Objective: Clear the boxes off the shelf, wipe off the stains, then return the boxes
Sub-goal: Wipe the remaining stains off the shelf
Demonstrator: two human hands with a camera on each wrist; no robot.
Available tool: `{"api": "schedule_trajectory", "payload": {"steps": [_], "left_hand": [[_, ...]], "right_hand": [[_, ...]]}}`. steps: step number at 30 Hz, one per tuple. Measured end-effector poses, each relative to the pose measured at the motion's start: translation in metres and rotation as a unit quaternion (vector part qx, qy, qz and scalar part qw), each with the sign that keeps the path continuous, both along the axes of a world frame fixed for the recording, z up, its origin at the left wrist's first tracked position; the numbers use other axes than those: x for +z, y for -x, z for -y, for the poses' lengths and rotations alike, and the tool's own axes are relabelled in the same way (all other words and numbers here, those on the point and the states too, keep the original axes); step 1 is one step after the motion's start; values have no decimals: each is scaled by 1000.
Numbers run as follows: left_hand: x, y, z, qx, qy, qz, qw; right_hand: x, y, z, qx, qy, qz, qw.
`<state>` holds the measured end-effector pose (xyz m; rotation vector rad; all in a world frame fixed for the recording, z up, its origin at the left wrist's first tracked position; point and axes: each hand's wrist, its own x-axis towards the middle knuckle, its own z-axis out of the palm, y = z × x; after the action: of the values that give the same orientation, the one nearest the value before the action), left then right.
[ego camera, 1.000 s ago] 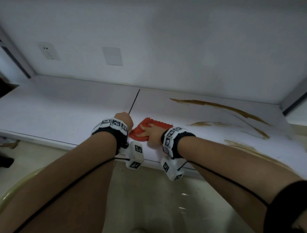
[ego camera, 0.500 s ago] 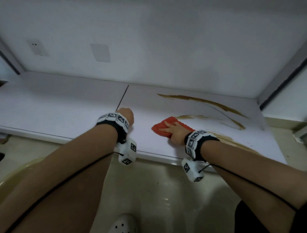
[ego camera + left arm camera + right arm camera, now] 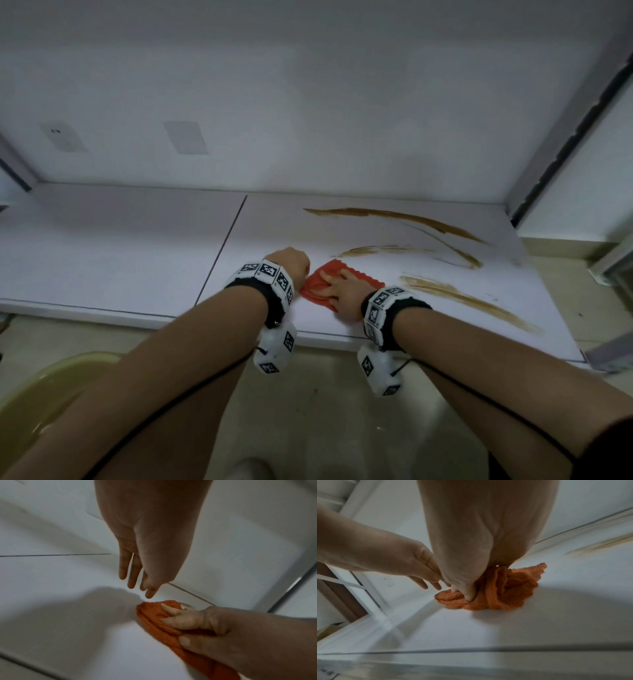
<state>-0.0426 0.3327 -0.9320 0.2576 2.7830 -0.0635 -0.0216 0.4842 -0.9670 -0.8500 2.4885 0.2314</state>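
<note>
An orange cloth [image 3: 313, 287] lies bunched on the white shelf [image 3: 120, 250], near its front edge. My right hand [image 3: 342, 291] presses down on it, fingers bent over the folds and thumb against its side, as the left wrist view shows [image 3: 205, 623]. My left hand [image 3: 291, 262] is just left of the cloth. Its fingers [image 3: 133, 574] are straight and point down at the bare shelf, holding nothing. Brown stains streak the shelf to the right: a long arc [image 3: 394, 216], a short smear [image 3: 376, 249] and a wide streak [image 3: 462, 301]. No boxes are in view.
A seam [image 3: 222, 246] splits the shelf board left of my hands. The back wall carries a socket [image 3: 63, 137] and a blank plate [image 3: 186, 137]. A metal upright [image 3: 565, 126] bounds the shelf on the right. A yellow-green basin [image 3: 44, 394] sits on the floor at lower left.
My right hand swept the cloth right toward the stains, then back left beside my left hand. The left hand stayed where it was.
</note>
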Motion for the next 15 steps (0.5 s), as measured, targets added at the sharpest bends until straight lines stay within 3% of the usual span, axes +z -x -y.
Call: {"api": "schedule_trajectory", "payload": {"steps": [8, 15], "left_hand": [[10, -15, -40, -23, -36, 17, 999], [-6, -33, -58, 49, -57, 29, 997]], "right_hand": [[-4, -23, -69, -173, 75, 7, 982], [10, -51, -56, -129, 70, 38, 988]]}}
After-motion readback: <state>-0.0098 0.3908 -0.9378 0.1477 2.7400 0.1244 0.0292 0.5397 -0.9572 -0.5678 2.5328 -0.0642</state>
